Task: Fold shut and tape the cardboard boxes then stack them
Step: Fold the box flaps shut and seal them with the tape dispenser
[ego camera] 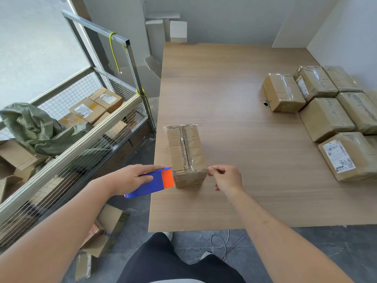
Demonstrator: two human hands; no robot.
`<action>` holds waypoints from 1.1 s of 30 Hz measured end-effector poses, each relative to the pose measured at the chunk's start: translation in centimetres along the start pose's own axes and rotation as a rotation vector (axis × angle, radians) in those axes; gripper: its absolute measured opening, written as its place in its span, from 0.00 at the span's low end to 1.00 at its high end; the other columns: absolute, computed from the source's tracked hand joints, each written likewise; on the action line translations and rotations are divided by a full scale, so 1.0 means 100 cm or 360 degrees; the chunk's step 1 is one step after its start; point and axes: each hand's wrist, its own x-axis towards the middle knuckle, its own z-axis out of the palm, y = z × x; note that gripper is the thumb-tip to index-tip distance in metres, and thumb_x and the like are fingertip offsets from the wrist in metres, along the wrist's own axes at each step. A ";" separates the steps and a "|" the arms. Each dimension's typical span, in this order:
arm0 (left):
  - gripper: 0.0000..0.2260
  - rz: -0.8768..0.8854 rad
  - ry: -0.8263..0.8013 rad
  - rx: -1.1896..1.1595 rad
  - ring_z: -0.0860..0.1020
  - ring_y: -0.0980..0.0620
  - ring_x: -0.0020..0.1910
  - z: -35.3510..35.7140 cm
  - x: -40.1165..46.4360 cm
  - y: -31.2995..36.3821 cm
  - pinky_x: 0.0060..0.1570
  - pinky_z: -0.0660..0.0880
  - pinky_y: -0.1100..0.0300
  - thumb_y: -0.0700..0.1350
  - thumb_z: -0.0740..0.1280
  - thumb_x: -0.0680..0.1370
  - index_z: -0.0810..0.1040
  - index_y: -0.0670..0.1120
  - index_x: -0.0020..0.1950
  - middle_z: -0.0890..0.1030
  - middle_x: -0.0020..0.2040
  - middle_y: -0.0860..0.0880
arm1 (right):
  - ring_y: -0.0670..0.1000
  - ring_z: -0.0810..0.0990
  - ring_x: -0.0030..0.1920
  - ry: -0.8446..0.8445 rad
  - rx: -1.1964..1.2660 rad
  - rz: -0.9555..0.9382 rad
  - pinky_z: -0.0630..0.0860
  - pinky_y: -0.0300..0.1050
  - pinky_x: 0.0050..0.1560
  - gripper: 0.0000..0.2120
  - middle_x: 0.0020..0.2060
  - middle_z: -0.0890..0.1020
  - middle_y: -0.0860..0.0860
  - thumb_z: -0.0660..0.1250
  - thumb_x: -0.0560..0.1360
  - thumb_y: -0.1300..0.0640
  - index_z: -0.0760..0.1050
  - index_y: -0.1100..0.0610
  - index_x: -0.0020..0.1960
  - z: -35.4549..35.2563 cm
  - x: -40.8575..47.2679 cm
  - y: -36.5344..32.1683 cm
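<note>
- Centrally, a small cardboard box (pixel 186 155) stands on the wooden table (pixel 234 94) near its left edge, flaps folded shut, with clear tape running along the top seam from twelve o'clock to six o'clock.
- At nine o'clock of the box's near end, the left hand (pixel 130 177) is wrapped around a blue tape dispenser (pixel 152 181) — fingers over the top, thumb along the side.
- Its orange roll (pixel 168 178) is touching the box's left near corner.
- At three o'clock of the same near end, the right hand (pixel 225 177) has thumb and forefinger pinched together just beside the box's corner; a thin strip of clear tape seems to sit in the pinch, though it is too faint to be sure.
- Both hands lie level with each other, apart, with the box's near end between them.
- Toward two o'clock across the table, a cluster of taped boxes (pixel 324 111) sits packed side by side, several carrying white shipping labels — well apart from the box being worked on.
- A small dark round object (pixel 266 103) lies against the cluster's leftmost box.
- Off the table at nine to ten o'clock, a wire-mesh cage cart (pixel 98 127) holds more cardboard boxes and a crumpled green sack (pixel 34 125).
- At seven o'clock, open flattened cartons (pixel 104 231) lie on the grey floor beside the person's dark trouser leg.
</note>
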 end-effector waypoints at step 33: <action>0.22 -0.0014 -0.0056 -0.0410 0.73 0.60 0.67 0.017 0.001 -0.034 0.69 0.67 0.54 0.50 0.58 0.87 0.65 0.77 0.71 0.75 0.68 0.66 | 0.51 0.50 0.82 -0.0317 -0.1639 -0.1607 0.51 0.56 0.81 0.34 0.83 0.50 0.47 0.57 0.82 0.37 0.48 0.41 0.83 0.052 0.024 0.000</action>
